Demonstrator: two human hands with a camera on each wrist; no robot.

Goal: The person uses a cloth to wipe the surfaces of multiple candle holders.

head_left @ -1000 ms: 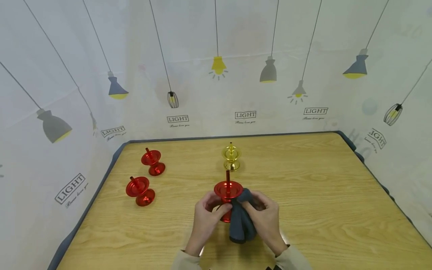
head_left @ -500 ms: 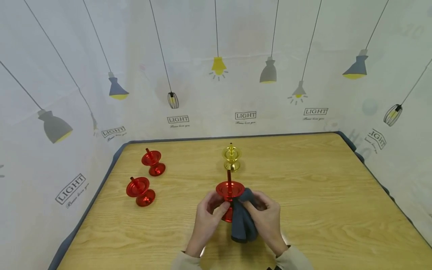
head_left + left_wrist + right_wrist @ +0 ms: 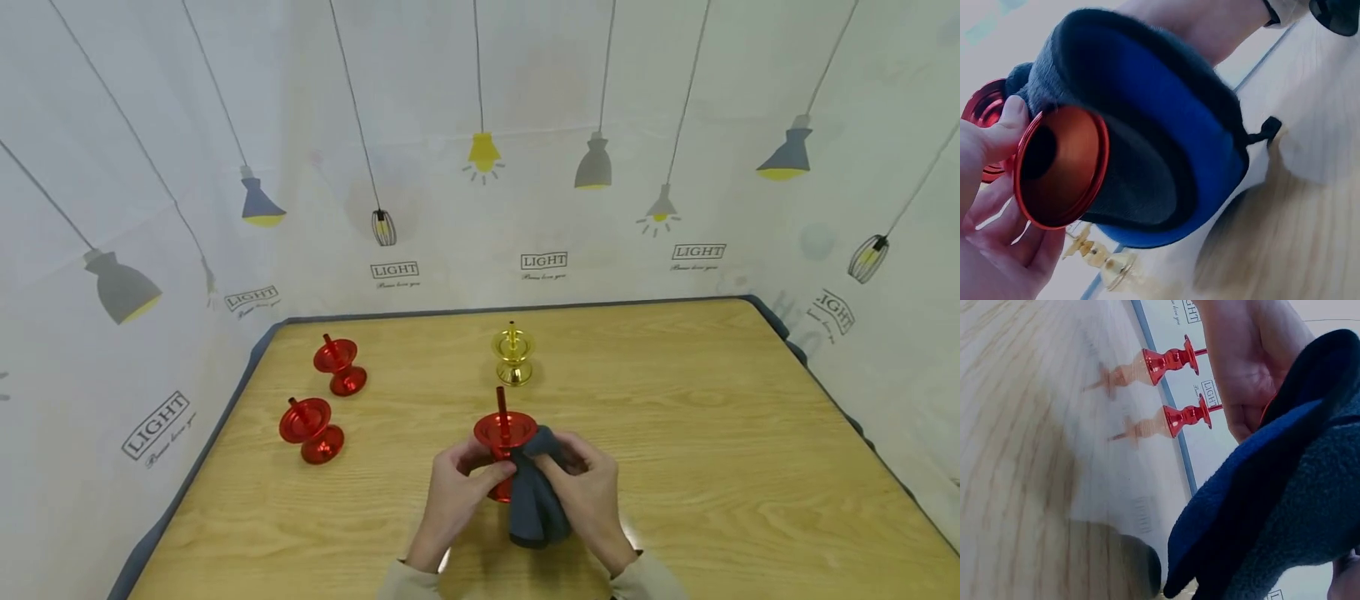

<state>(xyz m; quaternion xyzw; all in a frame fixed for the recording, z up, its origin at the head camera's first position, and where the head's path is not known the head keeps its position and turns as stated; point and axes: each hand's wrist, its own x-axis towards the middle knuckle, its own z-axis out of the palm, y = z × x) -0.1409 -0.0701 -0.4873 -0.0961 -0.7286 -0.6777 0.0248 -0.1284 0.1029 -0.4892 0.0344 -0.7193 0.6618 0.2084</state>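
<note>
My left hand grips a shiny red candle holder by its narrow waist, thumb in front. The holder stays nearly upright, its spike leaning slightly left. My right hand pinches a dark blue cloth against the holder's right side, and the cloth hangs in a fold below the dish. From the left wrist view, the holder's hollow base faces the camera, raised off the table. In the right wrist view the cloth hides most of that holder.
Two more red candle holders, one farther back and one nearer, stand at the left of the wooden table. A gold candle holder stands behind my hands. A white sheet with printed lamps surrounds the table.
The held candle holder shifts slightly right, then back left, and its spike now tilts a little left. Both hands keep their hold on holder and cloth. The head view tips slightly.
</note>
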